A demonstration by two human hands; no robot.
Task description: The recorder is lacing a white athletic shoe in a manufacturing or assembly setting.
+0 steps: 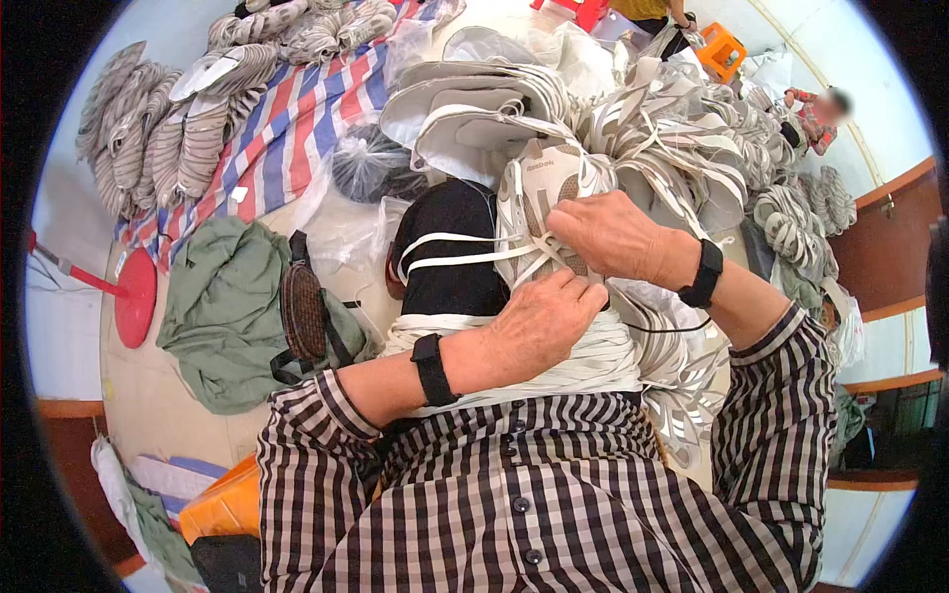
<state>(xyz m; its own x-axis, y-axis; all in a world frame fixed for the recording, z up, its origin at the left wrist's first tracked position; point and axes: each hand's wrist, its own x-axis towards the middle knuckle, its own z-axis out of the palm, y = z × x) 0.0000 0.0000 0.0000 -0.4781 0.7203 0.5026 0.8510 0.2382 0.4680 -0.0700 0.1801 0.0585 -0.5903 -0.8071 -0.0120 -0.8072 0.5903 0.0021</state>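
A beige-and-white shoe upper (pixel 544 170) with grey-brown mesh lies over my lap. A white shoelace (pixel 450 262) runs through it, and long loops trail left across a dark trouser leg (pixel 450 219). My right hand (pixel 623 235) is closed at the upper's right side, fingertips pinching the lace near the crossing strands. Just below, my left hand (pixel 544 324) is closed too, thumb and forefinger pressed together on the lace by the lower eyelets. The fingers partly hide the lace ends. A thick bundle of white laces (pixel 583 368) rests across my lap beneath my hands.
Stacked shoe uppers (pixel 484 99) stand just ahead, with laced uppers (pixel 672 148) piled right. More stacks (pixel 129 128) sit far left by a striped sheet (pixel 287 128). Green cloth (pixel 222 306) and a red round base (pixel 135 296) lie left. A person (pixel 819 119) is far right, near an orange stool (pixel 722 51).
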